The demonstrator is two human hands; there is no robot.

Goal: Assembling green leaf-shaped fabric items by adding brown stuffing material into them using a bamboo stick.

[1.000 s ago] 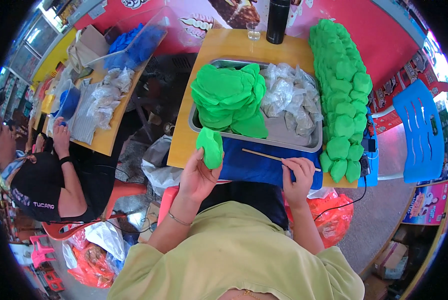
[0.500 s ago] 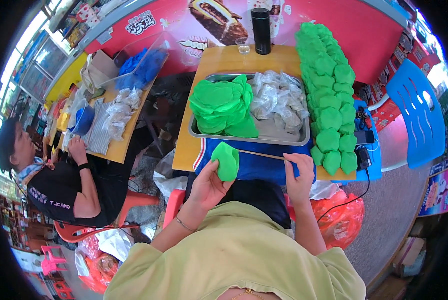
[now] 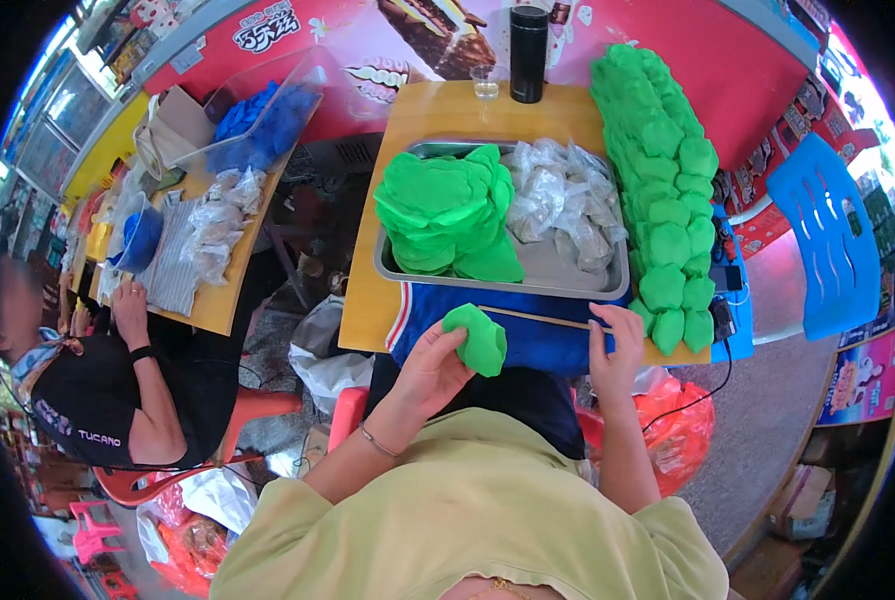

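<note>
A floppy green petal-like piece [image 3: 485, 342] is pinched in my left hand [image 3: 433, 372], its upper edge beside one end of a thin wooden stick [image 3: 538, 318]. My right hand [image 3: 618, 358] grips the other end of that stick between thumb and fingers. Just beyond both hands lies a blue cloth [image 3: 438, 325] with a striped edge, hanging over the table's front. Past it stands a metal tray [image 3: 508, 287], holding a stack of green pieces [image 3: 443, 215] on the left and several clear plastic bags [image 3: 563, 195] on the right.
Rows of finished-looking green bunches [image 3: 663, 200] run along the table's right side. A black flask [image 3: 528, 55] and a small glass [image 3: 485, 82] stand at the back. A blue chair [image 3: 823, 235] is at right. Another person [image 3: 98, 390] sits at a left-hand table [image 3: 223, 315].
My head view has shifted slightly. The green piece in my left hand has turned, tilting toward the right. My right hand, with the stick, has moved a little to the right.
</note>
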